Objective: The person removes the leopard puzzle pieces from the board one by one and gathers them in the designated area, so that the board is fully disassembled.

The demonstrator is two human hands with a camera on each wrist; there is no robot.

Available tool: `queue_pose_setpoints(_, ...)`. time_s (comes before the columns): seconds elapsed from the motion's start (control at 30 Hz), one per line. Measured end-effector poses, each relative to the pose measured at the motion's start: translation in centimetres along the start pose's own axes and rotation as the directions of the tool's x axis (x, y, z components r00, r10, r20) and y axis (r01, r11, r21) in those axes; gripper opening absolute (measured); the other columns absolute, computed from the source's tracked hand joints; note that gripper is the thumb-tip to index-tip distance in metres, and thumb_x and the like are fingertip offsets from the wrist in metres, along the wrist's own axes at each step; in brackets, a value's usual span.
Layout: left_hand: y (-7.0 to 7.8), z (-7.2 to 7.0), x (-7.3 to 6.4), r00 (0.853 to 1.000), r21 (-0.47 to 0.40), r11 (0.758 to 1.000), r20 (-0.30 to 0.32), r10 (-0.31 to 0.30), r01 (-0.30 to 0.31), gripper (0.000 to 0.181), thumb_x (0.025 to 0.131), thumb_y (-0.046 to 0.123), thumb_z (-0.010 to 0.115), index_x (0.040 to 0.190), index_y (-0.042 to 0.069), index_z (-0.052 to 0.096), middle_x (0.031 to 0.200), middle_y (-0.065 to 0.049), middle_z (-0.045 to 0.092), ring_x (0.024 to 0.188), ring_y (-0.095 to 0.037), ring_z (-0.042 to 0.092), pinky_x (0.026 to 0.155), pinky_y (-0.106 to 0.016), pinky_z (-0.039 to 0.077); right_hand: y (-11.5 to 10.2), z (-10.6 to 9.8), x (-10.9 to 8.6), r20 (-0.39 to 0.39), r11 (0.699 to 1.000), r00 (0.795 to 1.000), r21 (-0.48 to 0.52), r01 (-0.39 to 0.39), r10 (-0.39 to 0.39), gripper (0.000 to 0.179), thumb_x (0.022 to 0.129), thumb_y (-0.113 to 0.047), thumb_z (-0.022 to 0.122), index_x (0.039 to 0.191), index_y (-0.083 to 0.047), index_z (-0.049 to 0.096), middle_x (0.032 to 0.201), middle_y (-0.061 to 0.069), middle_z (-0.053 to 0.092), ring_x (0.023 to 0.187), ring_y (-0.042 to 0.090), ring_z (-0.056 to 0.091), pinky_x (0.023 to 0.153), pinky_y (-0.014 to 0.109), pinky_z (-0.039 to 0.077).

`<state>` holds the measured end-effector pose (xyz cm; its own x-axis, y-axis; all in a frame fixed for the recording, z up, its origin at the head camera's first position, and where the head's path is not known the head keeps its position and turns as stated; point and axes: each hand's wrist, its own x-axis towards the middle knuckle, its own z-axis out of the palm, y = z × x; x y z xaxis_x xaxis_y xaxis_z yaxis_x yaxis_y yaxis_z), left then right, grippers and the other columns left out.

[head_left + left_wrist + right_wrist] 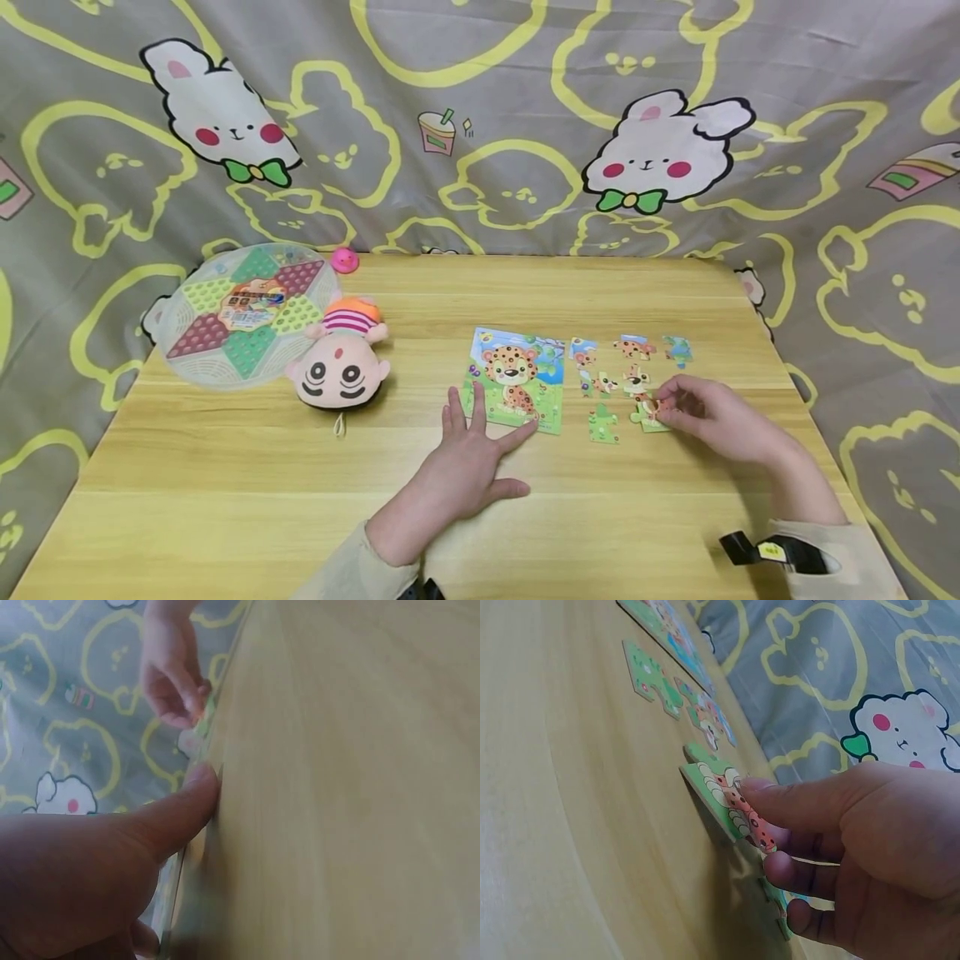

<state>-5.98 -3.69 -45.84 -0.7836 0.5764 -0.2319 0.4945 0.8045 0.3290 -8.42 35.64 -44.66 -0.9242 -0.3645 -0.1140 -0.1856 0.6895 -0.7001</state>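
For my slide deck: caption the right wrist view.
Right hand pinches a green puzzle piece at the wooden table, with more loose pieces lying beyond.

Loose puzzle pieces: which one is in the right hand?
The green piece with spotted paws, nearest the table's front edge; the right hand pinches it, the others lie untouched.

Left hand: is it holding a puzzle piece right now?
No. The left hand lies flat with fingers spread on the puzzle board, while the right hand pinches a puzzle piece.
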Motion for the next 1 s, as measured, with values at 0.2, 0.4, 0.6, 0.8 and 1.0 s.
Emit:
queue_pose_setpoints(0.2,0.1,-0.2,0.0,1.0,0.006,1.0,0.014,0.003,-0.003,0.079,0.093,0.069,0.065,0.163,0.045,0.039,0.162,-0.047,0.007,0.14,-0.078,0.004,0.116,-0.075,0.026,-0.5,0.2,0.2,-0.069,0.994,0.994,-0.08,0.074,-0.08,0.015,0.1,-0.014,0.076,0.113,-0.013,0.069,0.1,-0.002,0.063,0.082,0.013,0.055,0.069,0.026,0.047)
queue_pose_setpoints(0.4,0.1,-0.2,0.0,1.0,0.01,1.0,0.018,-0.006,0.005,0.079,0.093,0.07,0.065,0.163,0.046,0.039,0.163,-0.047,0.007,0.14,-0.078,0.005,0.116,-0.075,0.026,-2.6,1.0,2.0,-0.104,0.978,0.979,-0.133,0.163,-0.178,0.02,0.096,-0.008,0.08,0.112,-0.008,0.069,0.102,0.004,0.061,0.081,0.012,0.056,0.067,0.026,0.05)
queue_pose_setpoints(0.6,0.0,-0.1,0.1,1.0,0.013,1.0,0.02,-0.004,0.003,0.079,0.093,0.07,0.065,0.163,0.046,0.038,0.162,-0.047,0.006,0.14,-0.078,0.004,0.116,-0.075,0.025,-5.1,2.9,4.6,-0.034,0.968,0.972,-0.099,0.229,-0.233,0.026,0.094,-0.01,0.082,0.117,-0.007,0.069,0.105,0.005,0.064,0.085,0.02,0.06,0.071,0.033,0.054)
queue_pose_setpoints(0.8,0.1,0.0,0.2,1.0,0.012,1.0,0.021,-0.003,0.003,0.079,0.093,0.071,0.064,0.163,0.047,0.038,0.163,-0.046,0.006,0.14,-0.078,0.004,0.116,-0.076,0.024,-6.8,4.5,6.7,0.039,0.963,0.968,-0.097,0.251,-0.248,0.032,0.094,-0.014,0.084,0.122,-0.006,0.069,0.112,0.005,0.065,0.09,0.024,0.06,0.078,0.039,0.055)
queue_pose_setpoints(1.0,0.2,-0.2,0.0,1.0,0.033,0.999,0.015,-0.008,0.007,0.08,0.093,0.072,0.064,0.164,0.046,0.038,0.163,-0.046,0.007,0.14,-0.078,0.005,0.117,-0.075,0.025,-8.0,6.0,8.4,0.104,0.954,0.964,-0.147,0.26,-0.246,0.042,0.092,-0.02,0.086,0.129,-0.006,0.069,0.11,0.003,0.064,0.095,0.022,0.059,0.085,0.04,0.054)
